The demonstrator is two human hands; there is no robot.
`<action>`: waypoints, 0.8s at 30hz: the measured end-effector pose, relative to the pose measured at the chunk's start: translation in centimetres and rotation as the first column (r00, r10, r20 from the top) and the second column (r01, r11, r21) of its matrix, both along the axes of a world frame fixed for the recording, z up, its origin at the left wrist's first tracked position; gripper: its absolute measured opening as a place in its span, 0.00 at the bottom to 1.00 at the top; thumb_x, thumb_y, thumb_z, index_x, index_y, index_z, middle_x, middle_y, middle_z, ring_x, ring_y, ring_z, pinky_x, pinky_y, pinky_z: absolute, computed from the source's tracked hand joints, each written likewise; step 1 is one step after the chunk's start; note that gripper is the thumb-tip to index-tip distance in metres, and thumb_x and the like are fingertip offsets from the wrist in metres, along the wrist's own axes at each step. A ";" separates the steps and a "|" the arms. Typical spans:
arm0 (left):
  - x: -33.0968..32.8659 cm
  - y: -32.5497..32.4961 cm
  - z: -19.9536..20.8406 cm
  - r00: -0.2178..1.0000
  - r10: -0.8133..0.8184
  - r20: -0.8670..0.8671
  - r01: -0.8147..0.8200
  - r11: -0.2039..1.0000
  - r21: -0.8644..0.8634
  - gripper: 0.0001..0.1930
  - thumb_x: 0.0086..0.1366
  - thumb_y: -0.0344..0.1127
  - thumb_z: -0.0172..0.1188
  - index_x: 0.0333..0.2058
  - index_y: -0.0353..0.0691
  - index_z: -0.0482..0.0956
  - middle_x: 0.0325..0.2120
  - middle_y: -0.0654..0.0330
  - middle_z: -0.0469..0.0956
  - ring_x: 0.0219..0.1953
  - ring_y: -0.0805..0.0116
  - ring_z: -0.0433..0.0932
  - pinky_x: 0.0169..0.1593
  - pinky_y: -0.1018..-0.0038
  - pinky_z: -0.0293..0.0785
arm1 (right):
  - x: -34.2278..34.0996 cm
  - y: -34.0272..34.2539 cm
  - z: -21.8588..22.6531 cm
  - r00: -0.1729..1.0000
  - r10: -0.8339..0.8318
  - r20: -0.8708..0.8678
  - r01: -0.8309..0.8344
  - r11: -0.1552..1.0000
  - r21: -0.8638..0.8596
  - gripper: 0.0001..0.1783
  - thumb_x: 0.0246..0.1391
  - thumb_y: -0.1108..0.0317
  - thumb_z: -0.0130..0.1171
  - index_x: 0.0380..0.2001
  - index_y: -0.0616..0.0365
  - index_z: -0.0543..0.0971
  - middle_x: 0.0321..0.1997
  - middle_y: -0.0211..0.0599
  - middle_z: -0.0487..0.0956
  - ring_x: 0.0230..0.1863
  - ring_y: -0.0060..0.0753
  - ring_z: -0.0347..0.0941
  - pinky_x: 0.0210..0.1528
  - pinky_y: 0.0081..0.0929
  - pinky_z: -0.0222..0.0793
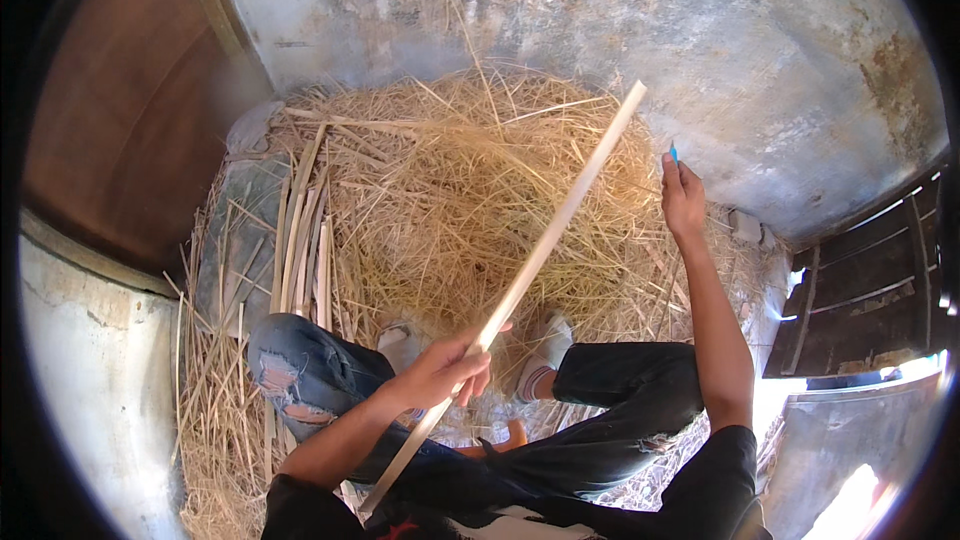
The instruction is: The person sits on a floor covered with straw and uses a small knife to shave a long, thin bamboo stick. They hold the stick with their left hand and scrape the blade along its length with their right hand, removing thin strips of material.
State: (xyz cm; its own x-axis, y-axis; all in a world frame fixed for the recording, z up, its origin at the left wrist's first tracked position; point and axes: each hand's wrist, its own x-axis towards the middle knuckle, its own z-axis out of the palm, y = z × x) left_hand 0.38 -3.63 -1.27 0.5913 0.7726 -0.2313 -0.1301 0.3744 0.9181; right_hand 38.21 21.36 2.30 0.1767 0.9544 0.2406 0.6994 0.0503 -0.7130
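My left hand [450, 372] is closed around a long, pale wooden strip [560, 220], which looks like split bamboo. The strip slants from my lap up to the right, over a heap of straw-like shavings [450, 180]. Out to the right, beyond the strip, my right hand [683, 198] is raised with its fingers closed on a small blue object [674, 151]. Only the tip of that blue object shows, so its kind cannot be made out. The right hand is apart from the strip.
Several more pale strips [300, 240] lie beside my left knee. A grey slab or sheet [235, 230] is at their left. A stained wall [640, 10] rises behind the heap, a brown panel [120, 110] stands left, and dark slatted boards [860, 285] are at the right.
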 end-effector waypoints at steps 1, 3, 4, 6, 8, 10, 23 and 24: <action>0.0 0.1 0.1 1.000 0.017 0.021 -0.017 1.000 0.000 0.27 0.79 0.37 0.43 0.72 0.39 0.53 0.22 0.62 0.76 0.18 0.78 0.74 0.23 0.80 0.71 | -2.2 -1.1 1.0 0.997 0.077 0.015 -0.077 0.997 0.015 0.31 0.67 0.43 0.53 0.28 0.65 0.75 0.20 0.39 0.71 0.24 0.30 0.64 0.30 0.36 0.62; -0.3 0.4 0.2 0.998 0.042 0.050 -0.042 0.999 0.002 0.26 0.80 0.36 0.41 0.72 0.36 0.53 0.22 0.61 0.76 0.17 0.78 0.75 0.22 0.80 0.72 | -6.9 -3.8 3.8 0.966 0.255 0.045 -0.253 0.966 -0.055 0.28 0.68 0.45 0.55 0.30 0.64 0.77 0.20 0.40 0.71 0.23 0.29 0.64 0.29 0.35 0.63; -0.4 0.6 0.1 0.998 0.050 0.047 -0.051 0.999 0.007 0.26 0.80 0.36 0.41 0.72 0.36 0.53 0.22 0.61 0.76 0.17 0.77 0.74 0.22 0.80 0.72 | -8.8 -5.1 4.7 0.934 0.351 0.057 -0.341 0.930 -0.139 0.27 0.68 0.46 0.55 0.31 0.64 0.78 0.20 0.41 0.72 0.23 0.30 0.65 0.29 0.36 0.63; -0.4 1.0 -0.2 0.998 0.053 0.045 -0.054 0.998 0.019 0.26 0.80 0.37 0.41 0.71 0.37 0.53 0.22 0.61 0.76 0.17 0.77 0.74 0.22 0.80 0.72 | -10.9 -6.4 3.3 0.822 0.556 0.125 -0.503 0.811 -0.298 0.25 0.69 0.49 0.54 0.36 0.64 0.79 0.18 0.41 0.70 0.20 0.32 0.66 0.27 0.38 0.63; -0.8 1.0 -0.2 0.993 0.108 0.039 -0.108 0.994 0.006 0.25 0.80 0.37 0.42 0.71 0.37 0.55 0.21 0.60 0.76 0.16 0.76 0.73 0.20 0.79 0.70 | -15.2 -9.8 5.4 0.738 0.669 0.085 -0.538 0.660 -0.525 0.29 0.68 0.42 0.50 0.36 0.61 0.81 0.29 0.54 0.81 0.31 0.57 0.78 0.37 0.49 0.72; -0.6 1.1 -0.4 0.989 0.142 0.049 -0.143 0.990 0.010 0.25 0.80 0.37 0.42 0.70 0.37 0.56 0.21 0.61 0.75 0.15 0.76 0.72 0.19 0.79 0.69 | -16.3 -11.8 3.1 0.618 0.783 0.078 -0.660 0.570 -0.489 0.25 0.68 0.47 0.52 0.41 0.61 0.81 0.27 0.56 0.80 0.30 0.60 0.78 0.37 0.50 0.73; -0.9 1.3 0.1 0.972 0.234 -0.032 -0.233 0.972 0.010 0.25 0.79 0.38 0.46 0.69 0.38 0.58 0.19 0.69 0.65 0.16 0.81 0.66 0.20 0.80 0.67 | -17.4 -11.4 1.9 0.555 0.793 0.249 -0.683 0.606 -0.408 0.22 0.67 0.44 0.50 0.41 0.48 0.82 0.27 0.48 0.82 0.29 0.58 0.80 0.35 0.52 0.74; -0.8 1.5 0.3 0.972 0.234 -0.025 -0.234 0.972 0.023 0.25 0.78 0.38 0.46 0.70 0.37 0.58 0.19 0.69 0.65 0.16 0.81 0.66 0.20 0.80 0.67 | -17.3 -11.1 2.0 0.584 0.764 0.273 -0.641 0.641 -0.423 0.22 0.67 0.44 0.49 0.41 0.49 0.83 0.28 0.47 0.83 0.30 0.57 0.80 0.37 0.52 0.75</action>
